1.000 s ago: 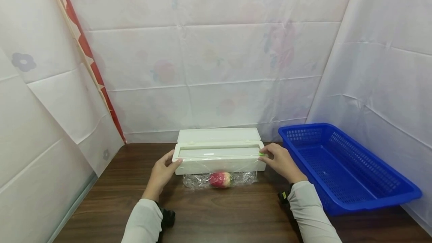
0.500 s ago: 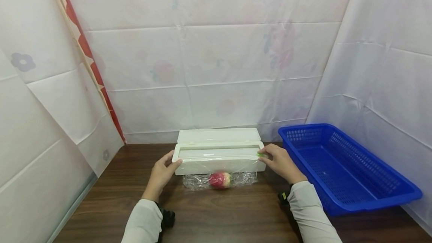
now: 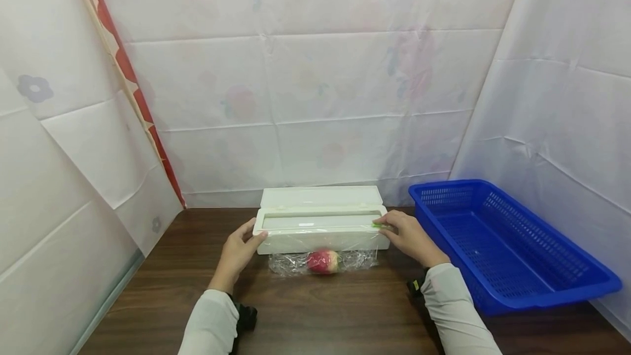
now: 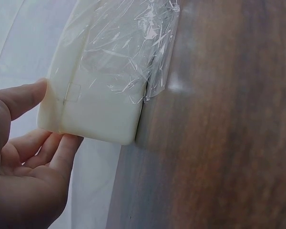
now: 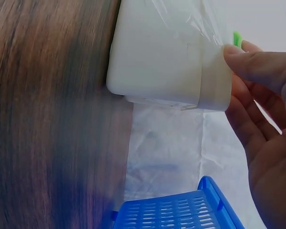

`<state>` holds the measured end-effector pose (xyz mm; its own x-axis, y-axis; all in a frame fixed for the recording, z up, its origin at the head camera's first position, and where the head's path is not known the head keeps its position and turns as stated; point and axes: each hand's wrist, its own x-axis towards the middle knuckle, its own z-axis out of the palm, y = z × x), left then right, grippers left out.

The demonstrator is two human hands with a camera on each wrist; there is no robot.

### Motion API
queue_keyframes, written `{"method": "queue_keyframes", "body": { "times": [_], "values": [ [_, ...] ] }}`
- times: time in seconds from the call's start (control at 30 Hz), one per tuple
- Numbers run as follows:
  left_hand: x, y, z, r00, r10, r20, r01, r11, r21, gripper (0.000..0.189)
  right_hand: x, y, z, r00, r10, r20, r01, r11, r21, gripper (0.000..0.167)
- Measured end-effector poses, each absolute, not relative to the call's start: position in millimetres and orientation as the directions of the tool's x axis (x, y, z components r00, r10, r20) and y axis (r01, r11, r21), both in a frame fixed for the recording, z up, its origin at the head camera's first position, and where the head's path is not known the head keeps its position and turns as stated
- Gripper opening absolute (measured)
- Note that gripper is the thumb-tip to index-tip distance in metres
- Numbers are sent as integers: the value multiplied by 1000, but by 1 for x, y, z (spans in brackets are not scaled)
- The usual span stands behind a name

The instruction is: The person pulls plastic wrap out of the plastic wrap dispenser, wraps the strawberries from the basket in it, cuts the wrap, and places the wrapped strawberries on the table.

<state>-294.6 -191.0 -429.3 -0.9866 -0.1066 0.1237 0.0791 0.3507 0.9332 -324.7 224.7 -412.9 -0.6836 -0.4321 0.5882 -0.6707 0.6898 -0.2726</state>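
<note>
A long white cling film dispenser (image 3: 327, 243) lies across the table with its lid (image 3: 320, 196) raised at the back. My left hand (image 3: 236, 253) grips its left end, thumb on the front edge and fingers round the end, as the left wrist view shows. At the right end, my right hand (image 3: 411, 239) pinches a small green slide cutter (image 5: 237, 38) at the dispenser's top edge. Clear cling film (image 3: 288, 264) hangs over the front and lies crumpled on the table. A red and pale yellow fruit-like thing (image 3: 322, 262) sits at the film, just before the dispenser.
To the right stands a blue perforated plastic basket (image 3: 493, 245), close beside my right forearm. White patterned sheets (image 3: 315, 86) hang behind and at both sides of the brown wooden table (image 3: 315, 316).
My right hand and the green slide cutter have shifted slightly left along the dispenser. My left hand keeps its grip on the left end.
</note>
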Motion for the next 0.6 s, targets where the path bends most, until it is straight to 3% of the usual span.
{"method": "queue_keyframes", "body": {
  "times": [0.33, 0.6],
  "values": [
    [-295, -191, -430, -987, -102, 123, 79, 356, 931, 70, -324, 224, -414, -680, -469, 563, -692, 665, -282, 37],
    [-294, -190, -429, -987, -99, 126, 83, 353, 932, 69, -322, 222, -410, -681, -467, 564, -690, 668, -279, 34]
  ]
}}
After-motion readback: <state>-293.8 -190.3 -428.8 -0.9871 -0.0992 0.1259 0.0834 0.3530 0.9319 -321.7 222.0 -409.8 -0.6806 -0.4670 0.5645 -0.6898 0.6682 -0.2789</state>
